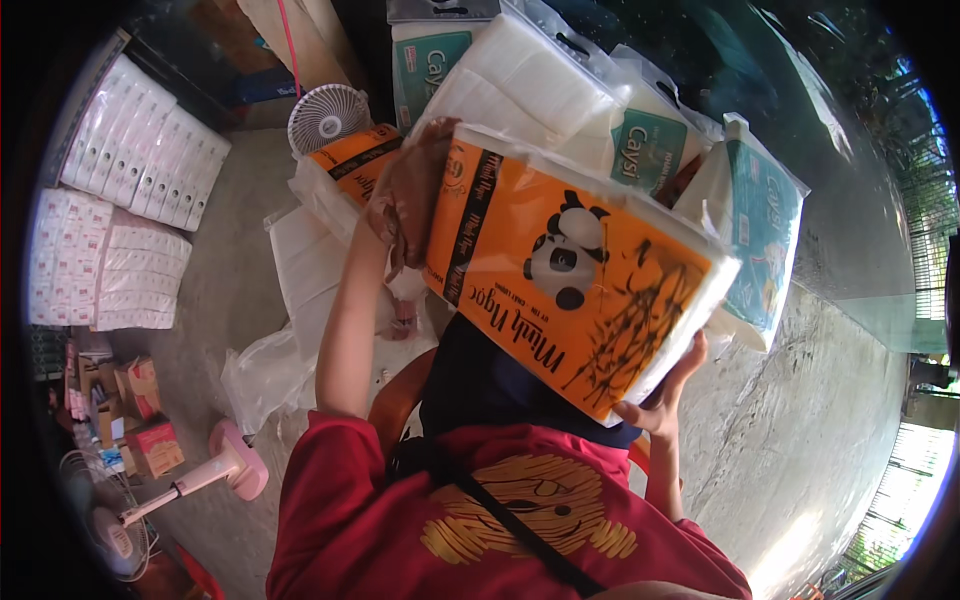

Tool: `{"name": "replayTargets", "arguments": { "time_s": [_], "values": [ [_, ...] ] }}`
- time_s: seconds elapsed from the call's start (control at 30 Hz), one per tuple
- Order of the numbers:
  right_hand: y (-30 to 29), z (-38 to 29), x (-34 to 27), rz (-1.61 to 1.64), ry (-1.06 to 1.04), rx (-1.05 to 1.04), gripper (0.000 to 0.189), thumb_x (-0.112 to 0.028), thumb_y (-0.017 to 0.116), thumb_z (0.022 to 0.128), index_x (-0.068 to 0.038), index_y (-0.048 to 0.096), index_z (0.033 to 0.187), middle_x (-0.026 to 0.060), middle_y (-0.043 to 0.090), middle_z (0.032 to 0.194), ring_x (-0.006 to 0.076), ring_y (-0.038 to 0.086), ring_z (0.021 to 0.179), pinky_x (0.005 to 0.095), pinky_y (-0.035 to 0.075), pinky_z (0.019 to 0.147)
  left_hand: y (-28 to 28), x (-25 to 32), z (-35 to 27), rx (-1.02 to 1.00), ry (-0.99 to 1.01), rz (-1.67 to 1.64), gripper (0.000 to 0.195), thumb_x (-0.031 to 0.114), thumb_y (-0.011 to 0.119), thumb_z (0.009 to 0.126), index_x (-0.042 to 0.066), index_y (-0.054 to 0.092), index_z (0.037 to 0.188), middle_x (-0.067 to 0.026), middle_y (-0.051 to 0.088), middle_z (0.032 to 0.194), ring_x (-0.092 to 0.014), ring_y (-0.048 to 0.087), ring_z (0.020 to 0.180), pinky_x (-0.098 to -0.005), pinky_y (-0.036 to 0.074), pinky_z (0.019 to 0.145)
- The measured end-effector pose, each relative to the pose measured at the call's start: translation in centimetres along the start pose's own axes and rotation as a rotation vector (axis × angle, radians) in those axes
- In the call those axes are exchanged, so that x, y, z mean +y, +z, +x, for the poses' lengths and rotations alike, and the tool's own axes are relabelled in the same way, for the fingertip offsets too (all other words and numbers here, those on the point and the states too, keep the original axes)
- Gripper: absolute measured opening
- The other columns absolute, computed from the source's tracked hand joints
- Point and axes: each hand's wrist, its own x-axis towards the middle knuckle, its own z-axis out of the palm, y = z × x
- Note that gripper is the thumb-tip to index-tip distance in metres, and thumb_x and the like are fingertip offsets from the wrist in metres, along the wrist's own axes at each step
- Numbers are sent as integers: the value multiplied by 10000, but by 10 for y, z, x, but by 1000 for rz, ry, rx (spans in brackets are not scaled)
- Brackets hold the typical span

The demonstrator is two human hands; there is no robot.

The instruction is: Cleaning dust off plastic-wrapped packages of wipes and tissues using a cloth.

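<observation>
A large orange tissue pack in clear plastic, with a panda and bamboo print, is held tilted above my lap. My left hand, covered in brown, glove-like material, grips its left end. Bare fingers and thumb of my right hand hold the lower right corner. Behind the pack are tissue packs with teal labels, one at the right and another in the middle. A white wrapped tissue bundle leans among them. To the left, another orange pack is partly hidden by my left hand and clear plastic.
A small white fan stands beyond my left arm. Loose clear plastic and a white pack are on my left. A pink-and-white pedestal fan is at lower left, near cardboard boxes. Stacked wrapped paper goods stand farther left.
</observation>
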Motion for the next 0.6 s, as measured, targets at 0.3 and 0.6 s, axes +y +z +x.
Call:
{"name": "replayTargets", "arguments": {
  "time_s": [0.3,0.6],
  "values": [
    [-18,48,-13,-362,-243,19,1305,-566,797,511,-156,-72,1395,262,170,1418,362,277,1281,481,262,1034,-38,-6,-11,141,173,-200,426,94,494,829,-30,453,1234,-107,458,1275,-238,400,1219,-314,259,1052],
    [-19,43,-6,-339,-342,257,548,-424,631,688,-92,439,1079,285,420,1265,378,405,1186,457,288,991,-10,64,-9,289,-230,-750,380,219,511,851,0,534,1160,-79,576,1081,-150,546,979,-250,404,862]
  ]
}}
